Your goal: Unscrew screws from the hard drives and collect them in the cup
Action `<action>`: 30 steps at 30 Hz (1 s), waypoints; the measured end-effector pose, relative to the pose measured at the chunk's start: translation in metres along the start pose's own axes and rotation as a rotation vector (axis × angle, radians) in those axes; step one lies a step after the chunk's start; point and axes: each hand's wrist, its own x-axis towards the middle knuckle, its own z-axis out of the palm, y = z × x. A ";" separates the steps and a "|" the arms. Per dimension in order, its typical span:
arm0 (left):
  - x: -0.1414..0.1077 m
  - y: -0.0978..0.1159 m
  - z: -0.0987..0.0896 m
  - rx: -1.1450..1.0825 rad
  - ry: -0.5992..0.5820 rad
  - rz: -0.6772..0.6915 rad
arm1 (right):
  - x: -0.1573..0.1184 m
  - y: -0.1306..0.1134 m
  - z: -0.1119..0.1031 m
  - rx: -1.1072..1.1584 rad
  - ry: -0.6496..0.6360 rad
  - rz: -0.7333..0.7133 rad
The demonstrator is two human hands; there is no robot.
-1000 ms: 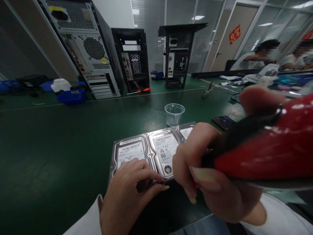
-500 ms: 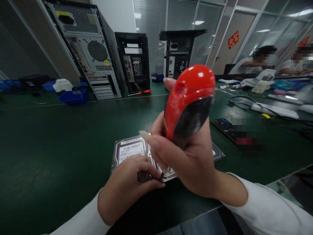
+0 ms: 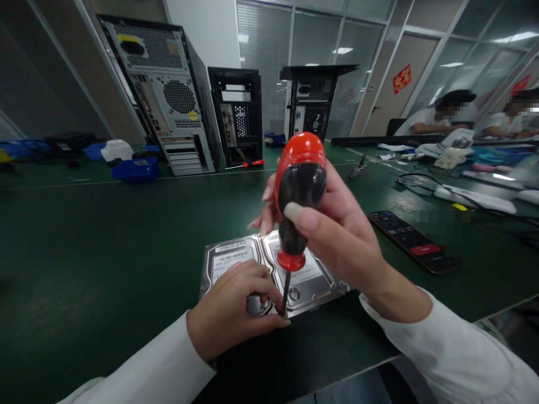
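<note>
My right hand (image 3: 337,235) is wrapped around the red and black handle of a screwdriver (image 3: 301,196), thumb on the black grip. The screwdriver stands nearly upright, shaft down at the near edge of the hard drives. My left hand (image 3: 242,306) rests over them, thumb and forefinger pinched round the lower end of the shaft; these fingers hide the tip and any screw there. Two silver hard drives lie side by side on the green table: the left hard drive (image 3: 219,247), partly under my left hand, and the right hard drive (image 3: 314,292), beneath the screwdriver.
A phone (image 3: 410,241) with a running timer lies to the right. Computer cases (image 3: 179,95) stand along the back, with another screwdriver (image 3: 252,163) before them. A blue bin (image 3: 135,170) sits back left. Cables and a white strip (image 3: 474,199) lie right; two people sit beyond.
The screwdriver has swung from leaning toward me to nearly upright, and its shaft now shows. My right hand has re-gripped the handle. My left hand keeps its pinch; the whole view has shifted slightly.
</note>
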 end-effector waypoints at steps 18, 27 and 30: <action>0.005 -0.026 -0.022 -0.189 0.052 0.036 | 0.007 -0.010 0.009 0.046 0.001 -0.083; 0.005 -0.029 -0.016 -0.014 0.296 0.114 | 0.017 -0.011 0.016 -0.051 -0.032 -0.130; 0.005 -0.031 -0.014 -0.019 0.346 0.124 | 0.016 -0.019 0.023 -0.066 -0.091 -0.052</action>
